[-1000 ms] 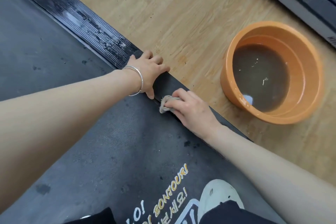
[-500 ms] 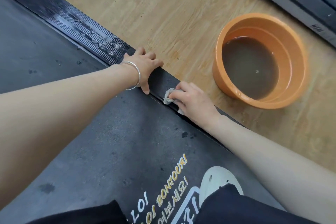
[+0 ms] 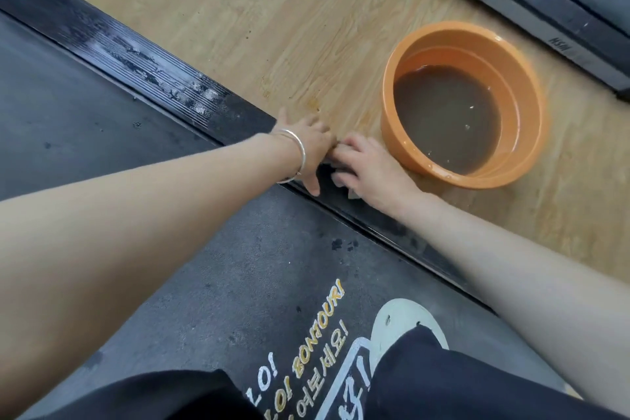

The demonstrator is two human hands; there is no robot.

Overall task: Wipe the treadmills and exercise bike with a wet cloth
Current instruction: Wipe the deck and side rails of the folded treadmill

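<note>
I am over a treadmill: its grey belt (image 3: pixel 102 133) fills the left, and its black side rail (image 3: pixel 146 75) runs diagonally, streaked with wet dirt. My right hand (image 3: pixel 371 170) presses a small grey cloth (image 3: pixel 341 177) onto the rail, with only scraps of the cloth showing under the fingers. My left hand (image 3: pixel 306 143), with a silver bangle on the wrist, rests flat on the rail's outer edge and touches the right hand's fingertips.
An orange basin (image 3: pixel 531 92) of murky brown water stands on the wooden floor (image 3: pixel 272 10) just right of my hands. Another machine's grey and black base (image 3: pixel 545 10) crosses the top right. A white shoe (image 3: pixel 402 320) and dark trouser legs are at the bottom.
The right hand has slid the cloth outward across the rail toward the floor edge. The left hand has shifted along the rail until the two hands meet. The camera has moved closer.
</note>
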